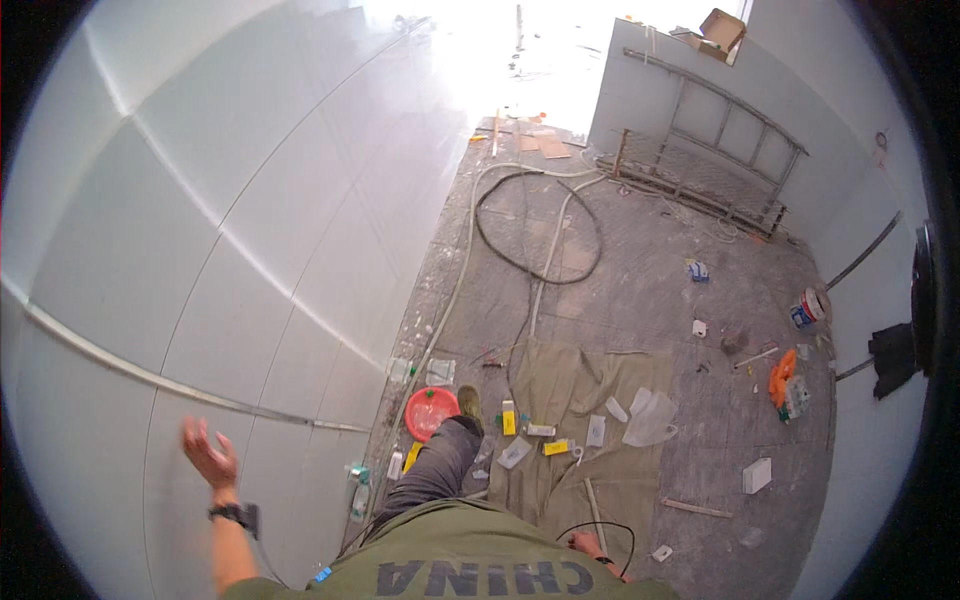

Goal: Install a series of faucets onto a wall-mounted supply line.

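Observation:
My left hand is raised beside the pale grey panelled wall, just below a thin metal strip. Its fingers are spread and hold nothing; a dark watch sits on the wrist. Low in the picture, my right hand hangs by my side with its fingers curled. A thin black cable loops around that hand; whether the fingers grip it is unclear. My shoe stands next to a red plastic basin.
A tan cloth carries yellow-and-white boxes and a clear plastic bag. Hoses coil across the floor. A metal frame leans at the back right. An orange item and a bucket are at the right wall.

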Action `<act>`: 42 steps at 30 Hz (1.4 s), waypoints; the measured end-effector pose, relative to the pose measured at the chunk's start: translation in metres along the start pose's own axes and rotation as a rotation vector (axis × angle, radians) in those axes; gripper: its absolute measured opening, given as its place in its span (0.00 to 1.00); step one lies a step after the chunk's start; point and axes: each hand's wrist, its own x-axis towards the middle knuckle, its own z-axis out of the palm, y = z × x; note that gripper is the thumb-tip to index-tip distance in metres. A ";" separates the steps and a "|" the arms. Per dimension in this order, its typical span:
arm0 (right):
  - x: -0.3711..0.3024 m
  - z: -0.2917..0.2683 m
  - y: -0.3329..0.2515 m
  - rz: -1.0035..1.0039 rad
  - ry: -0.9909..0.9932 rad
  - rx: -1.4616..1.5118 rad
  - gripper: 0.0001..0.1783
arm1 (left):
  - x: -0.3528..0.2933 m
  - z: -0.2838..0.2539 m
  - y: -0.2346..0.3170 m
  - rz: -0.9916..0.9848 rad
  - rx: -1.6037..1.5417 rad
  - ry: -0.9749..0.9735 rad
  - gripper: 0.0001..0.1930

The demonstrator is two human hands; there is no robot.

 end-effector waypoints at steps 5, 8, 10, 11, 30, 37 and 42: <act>0.011 -0.013 -0.076 -0.050 0.140 -0.501 0.11 | -0.068 0.127 0.144 -0.122 -0.442 -1.532 0.22; 0.036 0.012 -0.144 0.068 0.321 -0.093 0.14 | -0.119 0.230 0.175 0.152 -0.676 -2.297 0.34; 0.047 0.026 -0.181 0.029 0.334 -0.193 0.15 | -0.098 0.272 0.206 0.311 -0.580 -2.123 0.31; 0.053 0.031 -0.201 0.009 0.339 -0.251 0.15 | -0.070 0.298 0.221 0.277 -0.606 -1.959 0.29; 0.225 0.082 -0.602 -0.677 0.033 -1.513 0.13 | 0.298 0.589 0.361 -0.112 -0.703 -1.501 0.21; 0.273 0.102 -0.918 -0.387 0.212 -0.543 0.12 | 0.336 0.647 0.373 -0.321 -0.473 -1.599 0.21; 0.284 0.106 -1.128 -0.410 0.256 -0.063 0.11 | 0.398 0.703 0.449 -0.206 -0.462 -1.654 0.19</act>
